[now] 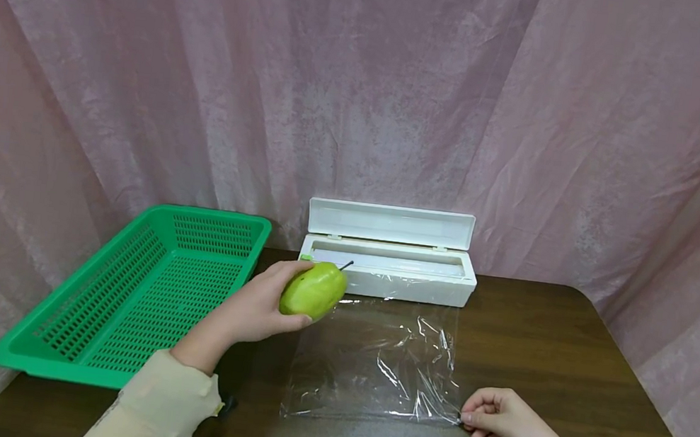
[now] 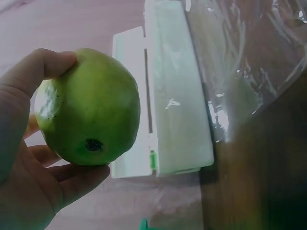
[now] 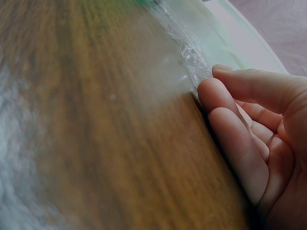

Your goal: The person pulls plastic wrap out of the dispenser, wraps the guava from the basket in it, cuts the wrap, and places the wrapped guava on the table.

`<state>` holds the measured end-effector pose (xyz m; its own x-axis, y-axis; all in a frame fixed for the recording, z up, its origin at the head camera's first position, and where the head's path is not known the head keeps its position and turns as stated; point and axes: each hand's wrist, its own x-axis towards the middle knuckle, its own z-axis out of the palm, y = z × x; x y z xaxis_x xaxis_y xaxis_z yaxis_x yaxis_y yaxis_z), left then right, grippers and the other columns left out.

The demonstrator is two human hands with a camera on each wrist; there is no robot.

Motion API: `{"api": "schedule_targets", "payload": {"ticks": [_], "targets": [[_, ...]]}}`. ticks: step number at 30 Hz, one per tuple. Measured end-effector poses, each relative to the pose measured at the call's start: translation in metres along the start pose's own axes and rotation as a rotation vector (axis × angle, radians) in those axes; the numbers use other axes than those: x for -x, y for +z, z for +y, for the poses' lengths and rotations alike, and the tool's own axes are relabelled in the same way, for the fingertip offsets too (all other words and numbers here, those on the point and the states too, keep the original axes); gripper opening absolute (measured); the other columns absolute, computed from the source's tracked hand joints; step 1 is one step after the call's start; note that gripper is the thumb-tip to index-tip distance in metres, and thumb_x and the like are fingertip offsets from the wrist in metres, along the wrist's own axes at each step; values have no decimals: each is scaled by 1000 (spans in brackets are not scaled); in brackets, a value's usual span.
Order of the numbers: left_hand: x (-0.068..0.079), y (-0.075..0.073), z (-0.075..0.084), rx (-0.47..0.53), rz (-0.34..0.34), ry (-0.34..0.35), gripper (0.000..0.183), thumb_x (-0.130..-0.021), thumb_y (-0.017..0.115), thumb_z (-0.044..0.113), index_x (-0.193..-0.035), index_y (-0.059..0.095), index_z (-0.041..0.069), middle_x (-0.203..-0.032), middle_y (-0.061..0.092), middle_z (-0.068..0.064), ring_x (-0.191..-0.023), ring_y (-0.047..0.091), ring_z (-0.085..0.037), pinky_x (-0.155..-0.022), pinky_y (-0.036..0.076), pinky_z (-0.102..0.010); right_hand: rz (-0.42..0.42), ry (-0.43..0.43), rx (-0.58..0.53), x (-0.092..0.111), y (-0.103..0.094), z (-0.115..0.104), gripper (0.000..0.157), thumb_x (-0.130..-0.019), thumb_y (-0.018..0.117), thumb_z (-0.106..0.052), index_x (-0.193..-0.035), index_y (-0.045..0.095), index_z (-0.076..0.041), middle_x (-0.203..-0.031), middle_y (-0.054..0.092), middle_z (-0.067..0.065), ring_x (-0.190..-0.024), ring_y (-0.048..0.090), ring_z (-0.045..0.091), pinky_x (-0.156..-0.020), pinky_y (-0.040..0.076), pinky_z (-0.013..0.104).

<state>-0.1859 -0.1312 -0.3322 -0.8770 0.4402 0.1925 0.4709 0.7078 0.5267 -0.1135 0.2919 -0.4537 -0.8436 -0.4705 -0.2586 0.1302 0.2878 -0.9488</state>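
Note:
A green pear (image 1: 314, 291) with a dark stem is gripped by my left hand (image 1: 260, 304), held up in front of the white cling film box. In the left wrist view the thumb and fingers curl round the pear (image 2: 93, 108), its dark blossom end facing the camera. A sheet of clear cling film (image 1: 373, 363) stretches from the box over the tabletop toward me. My right hand (image 1: 508, 422) pinches the sheet's near right corner between thumb and forefinger. Creases in the film (image 3: 194, 60) run to those fingertips in the right wrist view.
The white box (image 1: 407, 286) stands at the back of the brown wooden table (image 1: 541, 352), its lid (image 1: 391, 223) raised and a film roll inside. A green slotted plastic basket (image 1: 122, 378) sits at the left. Pink curtains (image 1: 362, 106) hang behind the table and at both sides.

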Motion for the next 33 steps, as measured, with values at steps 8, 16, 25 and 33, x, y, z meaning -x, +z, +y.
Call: {"api": "schedule_targets", "payload": {"ticks": [8, 16, 25, 33], "targets": [[-4, 11, 1, 1, -44, 24, 78, -74, 78, 32, -140, 39, 18, -135, 46, -9, -97, 54, -20, -78, 47, -35, -2, -1, 15, 1, 0, 0, 31, -90, 63, -16, -96, 57, 14, -73, 64, -4, -64, 64, 5, -54, 52, 21], [-9, 23, 3, -16, -73, 18, 78, -73, 78, 32, -139, 40, 18, -133, 47, -7, -95, 54, -18, -77, 47, -34, -2, 7, 16, 1, -1, 0, 33, -89, 64, -17, -97, 56, 15, -73, 64, -4, -64, 64, 6, -54, 53, 21], [-12, 35, 3, -9, -95, 44, 89, -74, 78, 30, -147, 31, 9, -137, 45, -12, -104, 55, -20, -85, 48, -39, -12, -1, -1, 0, -1, 0, 30, -90, 62, -15, -97, 56, 14, -73, 64, -5, -64, 64, 5, -54, 52, 21], [-16, 48, 3, -19, -117, 86, 85, -74, 78, 28, -143, 35, 4, -135, 47, -12, -108, 54, -20, -90, 48, -39, 2, 15, 10, 0, -1, 2, 31, -90, 63, -15, -97, 56, 14, -73, 65, -5, -63, 64, 5, -54, 52, 21]]}}
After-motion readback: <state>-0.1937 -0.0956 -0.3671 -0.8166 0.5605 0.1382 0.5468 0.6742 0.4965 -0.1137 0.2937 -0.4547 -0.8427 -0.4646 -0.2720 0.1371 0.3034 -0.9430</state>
